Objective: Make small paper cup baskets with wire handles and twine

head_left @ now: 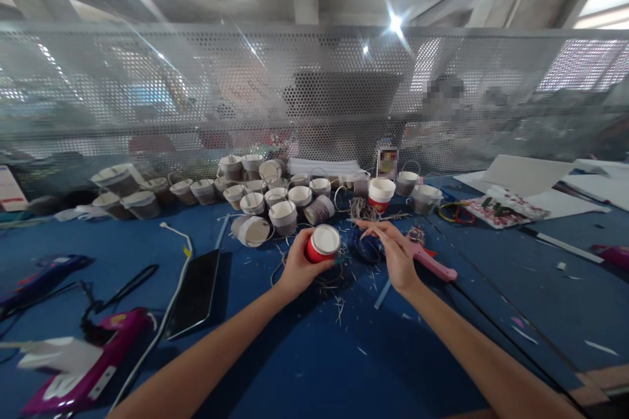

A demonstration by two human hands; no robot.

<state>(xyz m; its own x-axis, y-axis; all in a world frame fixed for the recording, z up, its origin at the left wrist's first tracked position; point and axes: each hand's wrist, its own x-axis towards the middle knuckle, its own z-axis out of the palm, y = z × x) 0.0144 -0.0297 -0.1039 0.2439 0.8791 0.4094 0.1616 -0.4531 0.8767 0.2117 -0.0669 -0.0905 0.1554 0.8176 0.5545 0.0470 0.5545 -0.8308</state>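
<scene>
My left hand point(297, 268) is wrapped round a red paper cup point(314, 250), whose white round end faces up toward me. To its right, my right hand point(396, 254) has its fingers stretched out, pointing left over the table. Just behind those fingers lies a bundle of grey-brown cord point(363, 209). A pink glue gun point(432, 263) lies beside the right hand, partly hidden by it. Under and around the cup are loose cord and pale scraps. A stack of red and white paper cups point(381, 191) stands behind the right hand.
Several cord-wrapped cups with handles point(284, 215) crowd the back of the blue table point(314, 366). To the left lie a black phone point(194, 291), a white cable and a purple power strip point(98, 366). White paper sheets point(531, 173) are at right, before a perforated metal screen point(339, 91).
</scene>
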